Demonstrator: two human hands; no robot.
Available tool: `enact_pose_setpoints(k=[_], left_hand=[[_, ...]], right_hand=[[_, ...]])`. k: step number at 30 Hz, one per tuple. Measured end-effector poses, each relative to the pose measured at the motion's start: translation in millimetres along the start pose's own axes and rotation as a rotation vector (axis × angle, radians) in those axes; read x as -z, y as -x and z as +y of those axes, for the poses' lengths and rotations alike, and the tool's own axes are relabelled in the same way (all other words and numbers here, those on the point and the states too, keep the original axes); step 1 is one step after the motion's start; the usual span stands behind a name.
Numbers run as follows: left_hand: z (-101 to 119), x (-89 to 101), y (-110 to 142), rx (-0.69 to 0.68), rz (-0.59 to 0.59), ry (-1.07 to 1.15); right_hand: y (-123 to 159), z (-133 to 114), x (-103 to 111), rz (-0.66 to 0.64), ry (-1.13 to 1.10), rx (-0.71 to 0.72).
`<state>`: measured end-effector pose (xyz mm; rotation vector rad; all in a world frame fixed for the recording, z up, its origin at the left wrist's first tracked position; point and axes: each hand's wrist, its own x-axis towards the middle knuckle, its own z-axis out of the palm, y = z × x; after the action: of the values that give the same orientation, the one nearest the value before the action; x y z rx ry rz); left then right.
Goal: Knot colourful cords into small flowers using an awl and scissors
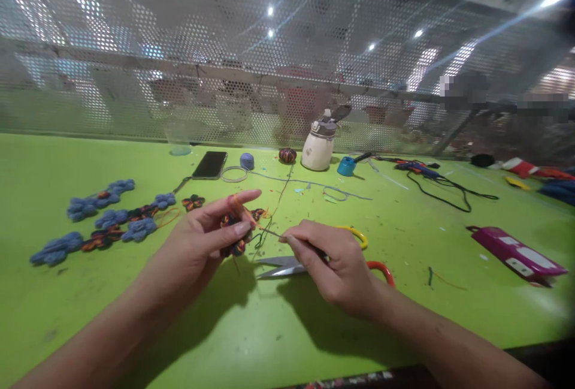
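Note:
Between the thumb and fingers of my left hand (pixel 209 230) is a dark multicoloured crochet flower (pixel 236 244). Orange yarn (pixel 242 206) loops round its raised index finger. My right hand (pixel 330 260) pinches a thin crochet hook (pixel 274 233), whose tip meets the yarn at the flower. Below the hook lie scissors (pixel 283 266) with a yellow and a red handle loop, partly hidden by my right hand. Blue and multicoloured crochet flowers (pixel 139 229) lie in rows to the left, with a single small flower (pixel 193 202) close to my left wrist.
Along the back of the green table (pixel 323 335) are a phone (pixel 209 165), a blue yarn ball (pixel 247 161), a dark yarn ball (pixel 287 155), a cream bottle (pixel 318 146) and a blue pot (pixel 347 166). A corded glue gun (pixel 417 167) and a magenta case (pixel 516 251) lie right.

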<state>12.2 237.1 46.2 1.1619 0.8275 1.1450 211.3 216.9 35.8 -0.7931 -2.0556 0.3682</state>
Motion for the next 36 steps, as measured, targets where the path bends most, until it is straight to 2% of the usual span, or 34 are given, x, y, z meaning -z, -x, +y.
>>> enact_pose_setpoints(k=[4,8,10,14,16,18,21,24,26,28,31,36], left_hand=[[-3,1.1,0,-0.043,-0.074,-0.287],[-6,-3.9,2,-0.108,-0.171,-0.402],[-7,-7.2,5,-0.164,-0.204,-0.475],[-11,-11.2,7,-0.265,-0.147,-0.528],[-10,-11.7,6,-0.211,-0.122,-0.396],[-8,-11.6,5,-0.122,-0.11,-0.204],[-4,-9.5,5,-0.014,-0.11,0.035],[0,-4.4,5,0.041,-0.107,0.167],[1,-0.2,4,0.051,-0.09,0.217],[0,3.6,3,0.055,-0.06,0.235],[-1,5.8,1,0.069,-0.02,0.171],[-3,0.0,-1,0.142,-0.078,0.042]], right_hand=[[-2,-5,-2,-0.054,-0.171,-0.192],[-5,-2,-4,-0.06,-0.256,-0.363],[-6,-1,-6,-0.083,-0.379,-0.476],[-5,-2,-13,-0.035,-0.756,-0.647],[-2,-4,-18,0.025,-0.849,-0.631],[0,-4,-20,0.059,-0.815,-0.574],[3,-1,-20,0.097,-0.509,-0.4],[5,6,-14,0.121,-0.126,-0.128],[5,8,-8,0.102,0.019,0.008],[4,7,-2,0.069,0.06,0.062],[2,1,2,0.021,-0.039,0.005],[-1,-1,-3,-0.031,-0.471,-0.354]])
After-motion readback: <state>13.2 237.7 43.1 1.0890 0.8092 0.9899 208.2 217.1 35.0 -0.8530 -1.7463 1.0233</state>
